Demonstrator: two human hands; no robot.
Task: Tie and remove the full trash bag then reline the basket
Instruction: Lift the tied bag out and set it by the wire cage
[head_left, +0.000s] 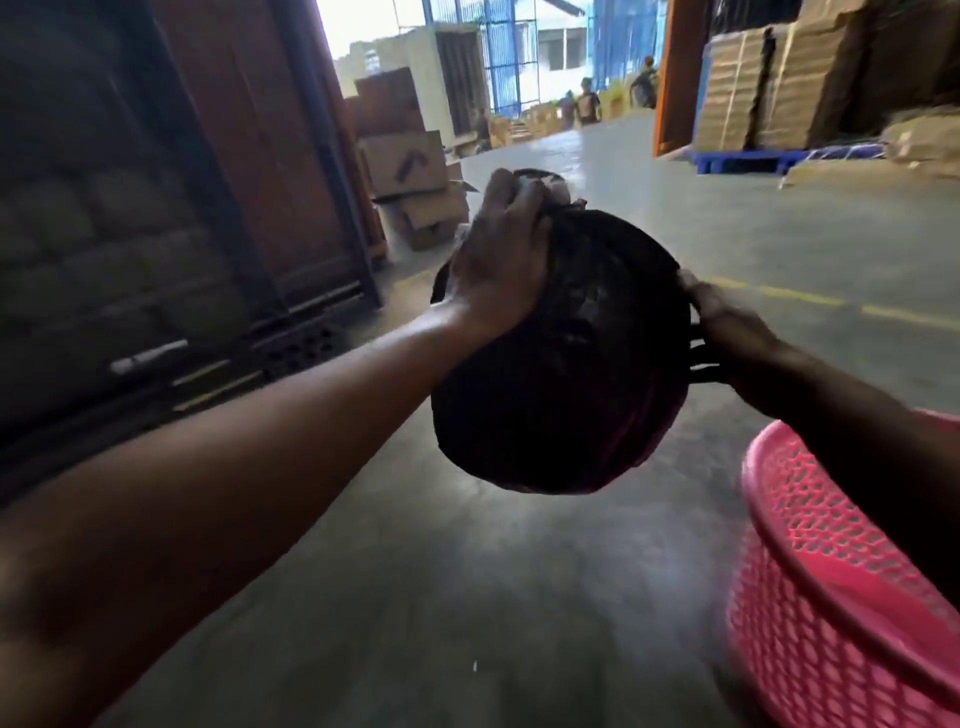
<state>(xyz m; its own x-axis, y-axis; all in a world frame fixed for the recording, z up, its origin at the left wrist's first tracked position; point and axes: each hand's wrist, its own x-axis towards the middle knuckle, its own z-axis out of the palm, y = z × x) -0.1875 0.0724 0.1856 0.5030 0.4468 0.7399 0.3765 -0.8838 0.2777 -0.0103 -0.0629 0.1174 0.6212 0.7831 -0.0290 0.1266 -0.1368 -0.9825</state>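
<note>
Left hand (496, 260) clamped over the gathered neck of the bulging black plastic trash bag (561, 374), a firm grip likely meant to keep the mouth pinched shut for tying. Bag held up in mid-air, clear of the grey concrete floor (467, 597), out of the basket. Right hand (727, 332) closed on thin black strands at the bag's side, seemingly steadying the load. Pink plastic lattice basket (831, 597) at lower right, tilted, no liner visible, probably awaiting relining.
</note>
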